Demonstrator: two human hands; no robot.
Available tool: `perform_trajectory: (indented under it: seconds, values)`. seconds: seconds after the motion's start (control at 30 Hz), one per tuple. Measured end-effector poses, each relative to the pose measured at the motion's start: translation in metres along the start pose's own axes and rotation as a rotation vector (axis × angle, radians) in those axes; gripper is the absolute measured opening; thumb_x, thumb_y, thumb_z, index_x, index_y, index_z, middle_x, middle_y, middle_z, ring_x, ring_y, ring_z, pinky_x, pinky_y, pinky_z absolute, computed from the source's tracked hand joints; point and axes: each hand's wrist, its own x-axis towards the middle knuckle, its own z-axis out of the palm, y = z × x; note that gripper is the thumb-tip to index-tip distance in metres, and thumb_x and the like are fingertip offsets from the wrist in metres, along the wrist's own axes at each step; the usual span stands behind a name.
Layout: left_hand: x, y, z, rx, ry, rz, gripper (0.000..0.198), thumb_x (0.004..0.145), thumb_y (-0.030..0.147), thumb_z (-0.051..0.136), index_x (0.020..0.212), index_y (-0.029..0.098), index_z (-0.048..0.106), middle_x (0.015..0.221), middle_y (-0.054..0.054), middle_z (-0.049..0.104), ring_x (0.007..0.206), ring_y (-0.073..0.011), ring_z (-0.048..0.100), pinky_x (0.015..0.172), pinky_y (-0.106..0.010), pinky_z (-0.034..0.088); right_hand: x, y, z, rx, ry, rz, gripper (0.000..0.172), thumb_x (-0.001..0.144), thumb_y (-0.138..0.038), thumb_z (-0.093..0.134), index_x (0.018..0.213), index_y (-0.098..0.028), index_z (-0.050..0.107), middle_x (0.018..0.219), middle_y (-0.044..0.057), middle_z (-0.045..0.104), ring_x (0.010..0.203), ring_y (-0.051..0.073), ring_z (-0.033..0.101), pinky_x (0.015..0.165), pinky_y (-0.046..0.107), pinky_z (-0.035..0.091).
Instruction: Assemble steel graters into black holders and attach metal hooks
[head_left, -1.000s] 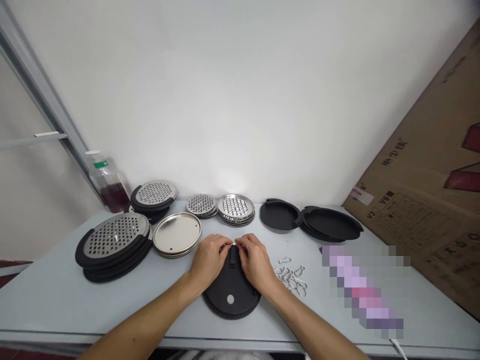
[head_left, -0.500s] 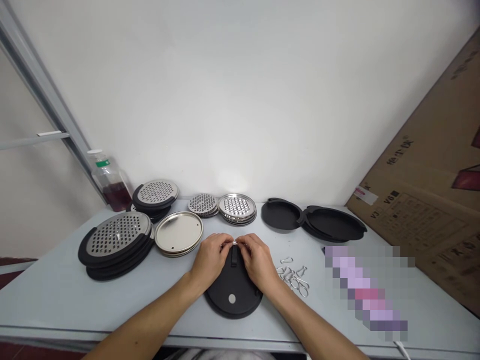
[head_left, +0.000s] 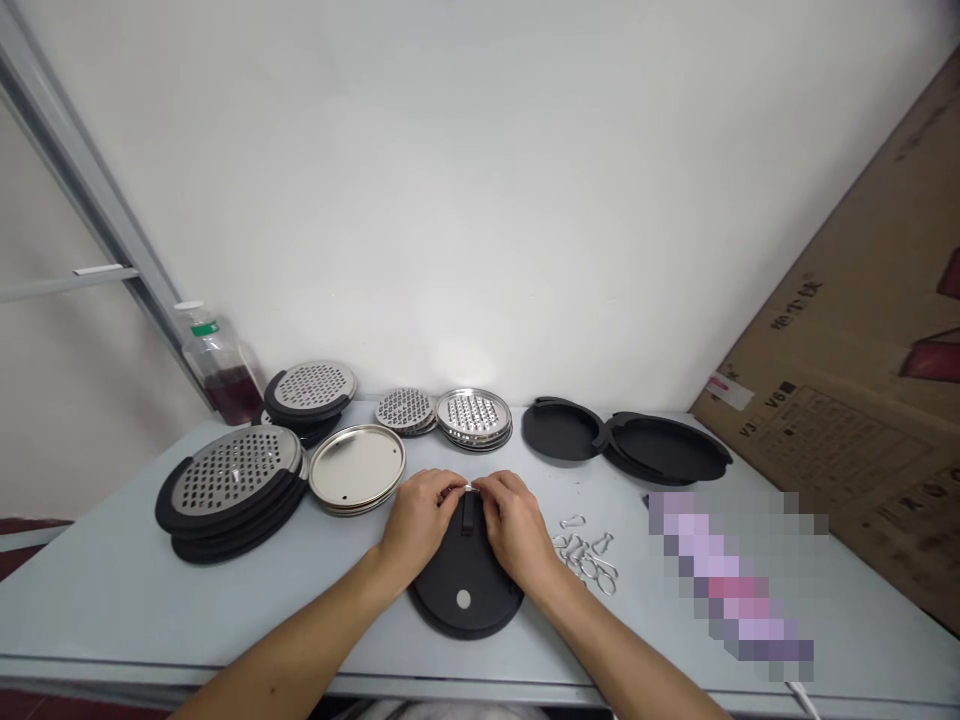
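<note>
A round black plastic holder (head_left: pixel 463 585) lies flat on the table right in front of me, its loop tab pointing away. My left hand (head_left: pixel 418 520) and my right hand (head_left: pixel 514 527) rest on its far end, fingers curled. Both pinch a small silver metal clip (head_left: pixel 469 488) at the tab. A pile of several more silver clips (head_left: pixel 585 556) lies just right of my right hand.
At left stand stacks of black holders fitted with perforated steel discs (head_left: pixel 229 485), plain steel lids (head_left: pixel 355 467) and loose grater discs (head_left: pixel 473 416). Empty black holders (head_left: pixel 660 446) lie at the back right. A bottle (head_left: pixel 217 365) stands far left, a cardboard box (head_left: pixel 862 400) at right.
Hardly anything differs: both hands stay pinched at the holder's tab, with only a slight shift of the view.
</note>
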Motion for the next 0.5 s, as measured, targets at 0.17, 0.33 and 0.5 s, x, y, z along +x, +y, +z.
perform_trajectory:
  seconds: [0.17, 0.33, 0.5]
  values:
    - [-0.0005, 0.0013, -0.0014, 0.020, 0.007, -0.026, 0.016, 0.087, 0.010, 0.060, 0.088, 0.020, 0.073, 0.082, -0.003, 0.074, 0.076, -0.0180, 0.067, 0.073, -0.029, 0.051, 0.0002, 0.0015, 0.0006, 0.012, 0.019, -0.004, 0.034, 0.090, -0.005, 0.047, 0.100, -0.022, 0.075, 0.092, 0.007, 0.068, 0.091, 0.023, 0.063, 0.083, 0.034, 0.051]
    - [0.0004, 0.0004, -0.0012, 0.029, 0.002, -0.024, 0.018, 0.084, 0.006, 0.061, 0.085, 0.019, 0.073, 0.082, -0.003, 0.074, 0.077, -0.0178, 0.068, 0.073, -0.028, 0.052, 0.0008, 0.0036, 0.0023, 0.003, 0.021, -0.001, 0.032, 0.086, -0.001, 0.049, 0.089, -0.018, 0.075, 0.089, 0.008, 0.068, 0.090, 0.023, 0.063, 0.083, 0.034, 0.050]
    - [0.0011, -0.0016, -0.0006, 0.042, -0.002, -0.007, 0.017, 0.082, 0.004, 0.063, 0.083, 0.018, 0.073, 0.080, -0.003, 0.074, 0.075, -0.0178, 0.067, 0.072, -0.028, 0.052, 0.0001, 0.0014, 0.0026, -0.012, 0.023, -0.006, 0.030, 0.084, 0.001, 0.048, 0.085, -0.016, 0.072, 0.088, 0.008, 0.067, 0.089, 0.023, 0.061, 0.082, 0.034, 0.049]
